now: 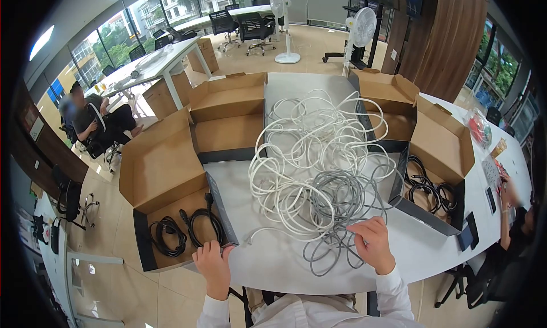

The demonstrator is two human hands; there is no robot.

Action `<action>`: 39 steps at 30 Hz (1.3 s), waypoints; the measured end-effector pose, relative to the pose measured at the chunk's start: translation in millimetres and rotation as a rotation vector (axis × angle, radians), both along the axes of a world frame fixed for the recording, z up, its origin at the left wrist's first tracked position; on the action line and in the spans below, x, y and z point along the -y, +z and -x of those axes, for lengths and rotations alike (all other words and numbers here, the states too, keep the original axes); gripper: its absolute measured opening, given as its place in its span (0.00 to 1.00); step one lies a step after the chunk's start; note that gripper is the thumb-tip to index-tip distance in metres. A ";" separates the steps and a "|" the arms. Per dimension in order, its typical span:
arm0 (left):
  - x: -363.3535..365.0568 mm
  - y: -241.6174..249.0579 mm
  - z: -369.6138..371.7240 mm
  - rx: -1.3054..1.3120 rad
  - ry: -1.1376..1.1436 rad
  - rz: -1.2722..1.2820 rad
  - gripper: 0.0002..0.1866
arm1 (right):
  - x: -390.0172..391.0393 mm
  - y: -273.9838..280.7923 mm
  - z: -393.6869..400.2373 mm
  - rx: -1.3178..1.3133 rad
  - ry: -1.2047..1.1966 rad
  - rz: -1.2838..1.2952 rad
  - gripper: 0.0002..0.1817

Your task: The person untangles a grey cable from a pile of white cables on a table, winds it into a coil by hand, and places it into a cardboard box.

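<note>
A gray cable (336, 194) is spread in loose coils at the center of the frame, overlapped by a larger tangle of white cable (263, 182) on the white surface (270, 265). At lower right of center, the fingers of the right hand (370, 242) are drawn nearly together, with a gray strand apparently pinched at their tips. At lower left, the fingers of the left hand (212, 265) are loosely curled at the near rim of an open box (223, 211), in which black cables (171, 239) are held; whether the rim is gripped cannot be told.

The gray cable is judged light, flexible and springy, hardly fragile but easily snagged; it would be best held by several gathered loops at the dense bundle. No single long axis is shown: the bundle is roundish, its slack loops trailed toward the bottom of the frame. A white plug end (249, 239) is pointed toward lower left.
</note>
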State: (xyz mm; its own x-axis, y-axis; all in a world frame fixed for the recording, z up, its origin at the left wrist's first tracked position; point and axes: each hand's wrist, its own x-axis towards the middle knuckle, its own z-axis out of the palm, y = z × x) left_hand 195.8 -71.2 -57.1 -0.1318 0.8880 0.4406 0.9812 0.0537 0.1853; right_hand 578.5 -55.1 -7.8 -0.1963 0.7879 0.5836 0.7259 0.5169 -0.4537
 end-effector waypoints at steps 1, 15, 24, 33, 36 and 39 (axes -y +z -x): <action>-1.4 -0.5 -1.0 0.000 0.017 0.000 0.18 | -0.9 0.1 2.4 0.024 0.001 0.003 0.17; -18.9 -2.9 2.4 0.029 0.007 0.036 0.20 | -12.0 5.5 -2.9 -0.199 -0.096 -0.159 0.17; -35.8 20.8 -72.7 0.359 -0.532 -0.103 0.14 | -15.7 -2.5 -35.7 -0.226 -0.084 0.351 0.11; -72.9 11.2 -152.3 0.199 -0.990 0.063 0.22 | -8.2 -19.7 -25.1 0.093 0.277 0.736 0.38; -78.2 8.4 -158.0 0.159 -0.968 0.136 0.28 | -1.9 -16.5 -27.2 0.138 0.256 0.720 0.40; -83.2 0.9 -154.2 0.161 -0.966 0.239 0.31 | 2.2 -12.2 -29.1 0.060 0.294 0.837 0.42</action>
